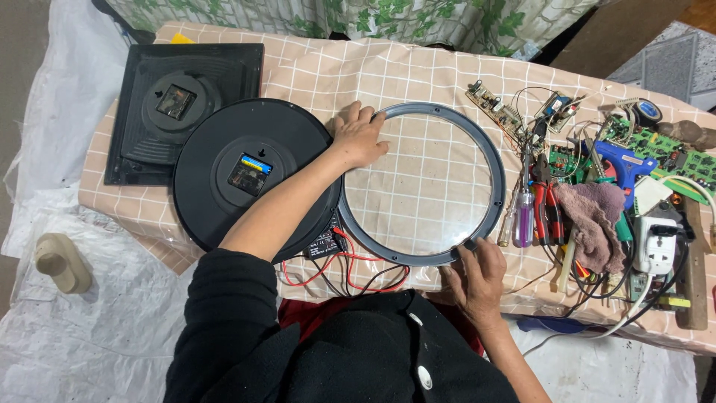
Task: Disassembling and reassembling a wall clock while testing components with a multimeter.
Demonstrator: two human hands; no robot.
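Left forearm crosses the round black clock back (246, 175), hiding its lower right edge. A small black meter (322, 243) peeks out beneath it, mostly covered (its label too small to tell). Square black clock back (183, 89) partly overlapped. Pink rag (597, 220) buries tool handles. Green circuit board (671, 153) cut by the right edge.

My little fix-it corner at home

My surface (418, 71) has a checked cloth on it, with green circuit boards (656, 145), screwdrivers (524, 216), pliers (548, 205), a blue glue gun (623, 164), wires (350, 272) and two clock backs (246, 175), and a leafy curtain (388, 19) hangs behind.
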